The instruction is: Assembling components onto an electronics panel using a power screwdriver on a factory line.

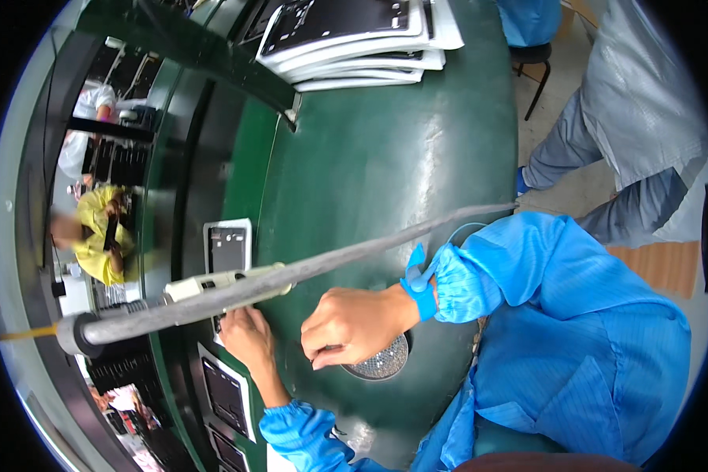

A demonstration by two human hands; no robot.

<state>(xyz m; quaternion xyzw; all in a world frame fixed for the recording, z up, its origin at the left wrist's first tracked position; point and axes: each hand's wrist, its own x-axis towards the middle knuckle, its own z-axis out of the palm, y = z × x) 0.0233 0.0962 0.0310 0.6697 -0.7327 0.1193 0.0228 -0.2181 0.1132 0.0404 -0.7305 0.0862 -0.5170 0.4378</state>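
Observation:
My right hand (348, 326) hovers at the rim of a round dish (381, 363) filled with small shiny metal pieces. Its fingers are curled into a pinch; whatever is between them is too small or hidden to make out. A blue band circles that wrist. Farther left, my left hand (248, 340) lies with loosely bent fingers against the lower end of a dark panel in a white surround (228, 245). A pale elongated tool-like object (204, 286) and a thick grey hose (330, 263) cross over that panel and hide its middle and some fingertips.
White-edged dark panels (226, 393) lie along the left table edge, nearer me. A stack of similar panels (354, 47) stands at the far end of the green table (370, 165). A person in grey (637, 118) stands at right; a person in yellow (98, 236) is beyond the left frame.

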